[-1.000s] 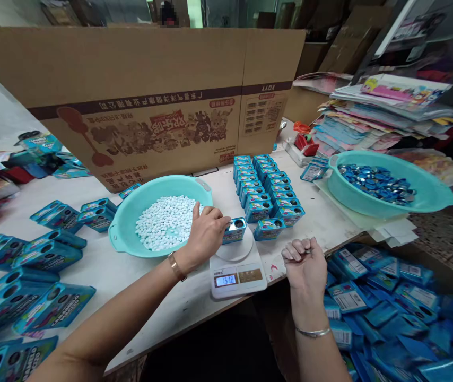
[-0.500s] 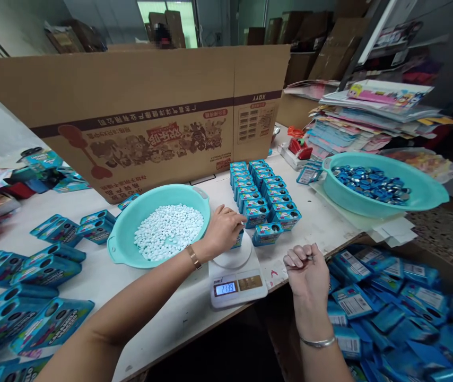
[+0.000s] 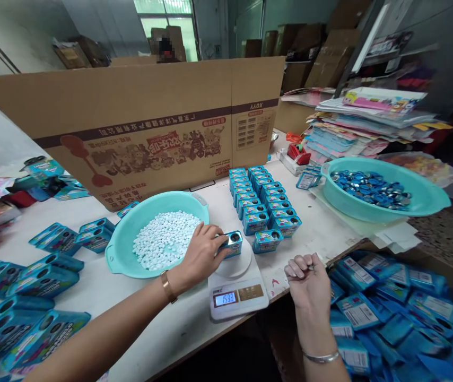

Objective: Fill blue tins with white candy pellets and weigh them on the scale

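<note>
A left hand (image 3: 200, 254) is clamping a tin (image 3: 232, 243) on the scale (image 3: 237, 284); the right hand (image 3: 306, 278) is resting fisted. Letting go should steady the reading.

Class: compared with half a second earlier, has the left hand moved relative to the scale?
Yes. The left hand has drawn back toward the pellet basin, uncovering the tin on the scale.
</note>
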The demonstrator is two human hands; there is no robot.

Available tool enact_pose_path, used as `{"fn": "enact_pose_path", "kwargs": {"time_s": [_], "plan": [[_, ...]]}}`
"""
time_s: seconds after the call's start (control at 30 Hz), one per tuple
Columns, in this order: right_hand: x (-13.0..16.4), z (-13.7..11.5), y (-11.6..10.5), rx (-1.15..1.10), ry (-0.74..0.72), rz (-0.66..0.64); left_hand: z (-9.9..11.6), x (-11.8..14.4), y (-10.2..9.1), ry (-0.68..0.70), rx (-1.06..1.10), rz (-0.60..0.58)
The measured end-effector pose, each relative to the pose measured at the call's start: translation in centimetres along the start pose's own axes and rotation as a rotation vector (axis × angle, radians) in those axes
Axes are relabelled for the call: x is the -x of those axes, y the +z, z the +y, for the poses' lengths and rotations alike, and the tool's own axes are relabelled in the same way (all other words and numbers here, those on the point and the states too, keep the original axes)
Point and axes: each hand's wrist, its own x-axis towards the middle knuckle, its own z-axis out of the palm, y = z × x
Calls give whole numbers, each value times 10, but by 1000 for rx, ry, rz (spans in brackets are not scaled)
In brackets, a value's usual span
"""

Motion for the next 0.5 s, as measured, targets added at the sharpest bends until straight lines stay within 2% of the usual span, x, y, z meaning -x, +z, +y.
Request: {"fn": "enact_pose_path", "kwargs": {"time_s": [0.13, 0.23, 0.3, 0.4, 0.5], "plan": [[-1, 0, -2, -14, 29, 18, 5, -5, 12, -82, 69, -117], [-5, -2, -7, -7, 30, 29, 0, -23, 7, -156, 138, -189], [-8, -2, -10, 6, 23, 27, -12, -46, -3, -172, 119, -174], [-13, -4, -18, 29, -1, 14, -42, -96, -16, -179, -16, -151], [-23, -11, -37, 60, -4, 10, -81, -149, -14, -242, -130, -197]]}}
